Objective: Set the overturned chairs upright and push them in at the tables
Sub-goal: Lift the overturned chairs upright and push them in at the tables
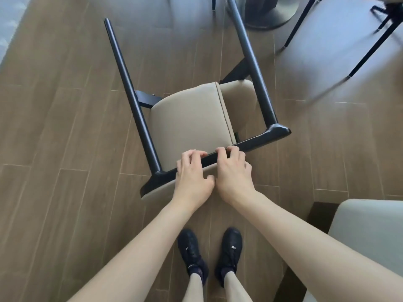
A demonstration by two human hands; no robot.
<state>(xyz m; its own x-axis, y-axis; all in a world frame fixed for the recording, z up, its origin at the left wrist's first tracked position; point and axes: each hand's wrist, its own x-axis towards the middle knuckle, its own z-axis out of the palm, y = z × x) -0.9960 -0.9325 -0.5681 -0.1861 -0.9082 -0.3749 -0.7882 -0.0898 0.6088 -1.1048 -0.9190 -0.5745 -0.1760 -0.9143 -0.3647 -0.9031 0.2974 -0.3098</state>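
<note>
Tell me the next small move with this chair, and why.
Probably pull the top rail up and toward the feet so the chair tips onto its legs. The left hand and right hand already curl around that rail side by side, and the chair lies on its back with its legs pointing away.

Both hands, left and right, clasp the overturned chair (top rail).

Bare floor left of chair; table base beyond.
</note>
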